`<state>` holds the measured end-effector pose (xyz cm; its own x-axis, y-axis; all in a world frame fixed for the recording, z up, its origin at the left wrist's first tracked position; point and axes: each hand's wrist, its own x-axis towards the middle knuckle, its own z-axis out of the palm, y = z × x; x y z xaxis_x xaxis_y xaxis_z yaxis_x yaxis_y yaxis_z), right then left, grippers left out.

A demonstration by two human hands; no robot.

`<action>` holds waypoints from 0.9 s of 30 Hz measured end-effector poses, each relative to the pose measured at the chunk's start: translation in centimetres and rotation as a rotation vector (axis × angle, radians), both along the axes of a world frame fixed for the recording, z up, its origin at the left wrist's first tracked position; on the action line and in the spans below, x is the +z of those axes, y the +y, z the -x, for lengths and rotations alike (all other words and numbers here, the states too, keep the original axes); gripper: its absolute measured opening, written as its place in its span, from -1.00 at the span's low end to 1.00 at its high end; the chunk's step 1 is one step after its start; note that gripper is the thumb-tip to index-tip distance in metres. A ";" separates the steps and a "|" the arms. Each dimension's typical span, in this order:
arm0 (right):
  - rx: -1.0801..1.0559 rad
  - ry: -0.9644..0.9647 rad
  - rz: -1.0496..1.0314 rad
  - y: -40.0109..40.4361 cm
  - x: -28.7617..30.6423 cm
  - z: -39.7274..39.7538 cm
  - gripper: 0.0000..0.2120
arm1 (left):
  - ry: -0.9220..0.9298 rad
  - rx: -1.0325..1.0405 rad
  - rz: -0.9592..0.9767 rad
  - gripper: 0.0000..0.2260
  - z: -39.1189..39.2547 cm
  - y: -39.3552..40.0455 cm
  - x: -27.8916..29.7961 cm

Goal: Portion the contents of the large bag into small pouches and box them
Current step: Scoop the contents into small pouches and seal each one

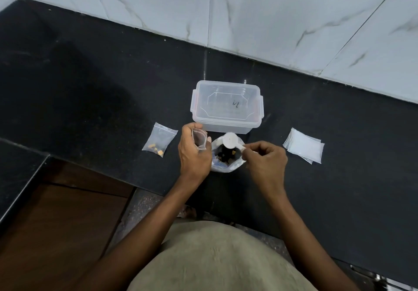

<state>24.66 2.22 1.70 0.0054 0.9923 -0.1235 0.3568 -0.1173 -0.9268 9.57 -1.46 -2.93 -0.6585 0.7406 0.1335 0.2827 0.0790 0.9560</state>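
The large bag (227,164) stands open on the black counter, with dark and tan pieces visible inside. My right hand (264,162) pinches the handle of a white scoop (230,140), whose bowl hovers over the bag's mouth. My left hand (194,155) grips a small clear pouch (200,138) upright just left of the bag. A filled pouch (159,139) with tan pieces lies flat to the left. Behind the bag sits a clear plastic box (226,107), open and with nothing inside.
A stack of unused clear pouches (304,146) lies on the counter to the right. A marble-tiled wall (271,19) rises behind the black counter (90,87). The counter's front edge drops to a lower brown surface (56,223) at the left.
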 end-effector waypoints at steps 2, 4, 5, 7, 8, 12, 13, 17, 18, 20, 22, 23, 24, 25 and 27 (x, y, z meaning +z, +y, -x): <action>0.070 -0.210 0.018 0.0 -0.9 -0.2 -0.87 | -0.037 -0.034 0.000 -0.71 0.2 -0.1 0.0; 0.189 -0.396 0.015 -0.2 -1.9 -0.1 -0.88 | -0.040 -0.103 -0.002 -0.69 0.4 -0.2 0.0; 0.248 -0.481 -0.001 -0.4 -2.3 0.1 -0.88 | -0.047 -0.159 -0.009 -0.69 0.4 -0.1 0.0; 0.308 -0.606 -0.054 -0.6 -2.6 0.6 -0.85 | -0.070 -0.274 -0.010 -0.65 0.4 0.0 0.1; 0.313 -0.652 -0.089 -0.7 -2.5 0.9 -0.83 | -0.073 -0.318 0.009 -0.62 0.4 0.0 0.1; 0.289 -0.852 -0.128 -0.5 -1.1 1.2 -0.76 | -0.165 -0.482 0.039 -0.59 0.7 0.2 0.8; 0.269 -0.887 -0.124 -0.4 -0.8 1.0 -0.75 | -0.242 -0.526 0.024 -0.62 0.8 0.2 0.9; 0.171 -0.737 -0.269 0.2 -0.2 0.3 -0.76 | -0.429 -0.534 0.009 -0.64 0.9 0.5 1.7; 0.171 -0.560 -0.278 0.4 -0.1 0.1 -0.76 | -0.435 -0.508 0.015 -0.66 0.8 0.5 2.0; 0.234 -0.143 -0.180 1.1 0.5 0.2 -0.78 | -0.416 -0.455 -0.002 -0.70 0.6 0.6 2.2; 0.319 0.096 -0.096 1.6 1.1 0.2 -0.82 | -0.402 -0.408 -0.035 -0.72 0.5 0.6 2.6; 0.351 0.133 -0.097 1.7 1.3 0.4 -0.87 | -0.404 -0.389 -0.047 -0.73 0.5 0.7 2.8; 0.361 0.140 -0.106 1.7 1.3 0.5 -0.93 | -0.407 -0.372 -0.054 -0.74 0.6 0.7 3.0; 0.353 0.146 -0.111 1.7 1.3 0.6 -0.99 | -0.413 -0.362 -0.063 -0.74 0.7 0.7 3.3; 0.309 0.163 -0.112 1.7 1.2 0.7 -0.95 | -0.417 -0.353 -0.079 -0.79 1.0 0.6 3.3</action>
